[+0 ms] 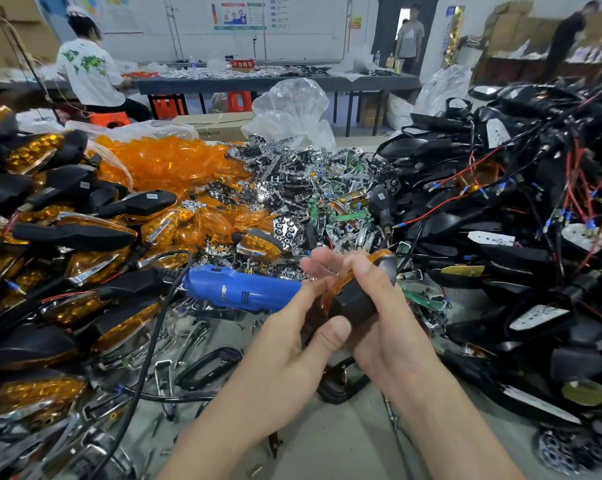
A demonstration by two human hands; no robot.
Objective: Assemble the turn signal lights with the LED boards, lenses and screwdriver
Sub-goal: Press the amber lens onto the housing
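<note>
Both my hands hold one turn signal light (pixel 356 296), a black housing with an amber lens along its upper edge, at the centre of the table. My left hand (pixel 292 337) grips it from below, thumb pressed on the black body. My right hand (pixel 379 306) wraps over it from the right, fingers curled across the top. A blue electric screwdriver (pixel 237 289) lies on the table just left of my hands, its black cord (pixel 147 344) trailing toward me.
Finished amber-and-black lights (pixel 67 237) are heaped at left. Loose amber lenses (pixel 168 164) fill a bag behind them. Chrome reflectors and green LED boards (pixel 313 195) pile in the middle. Black housings with red wires (pixel 517 209) crowd the right. People work at far tables.
</note>
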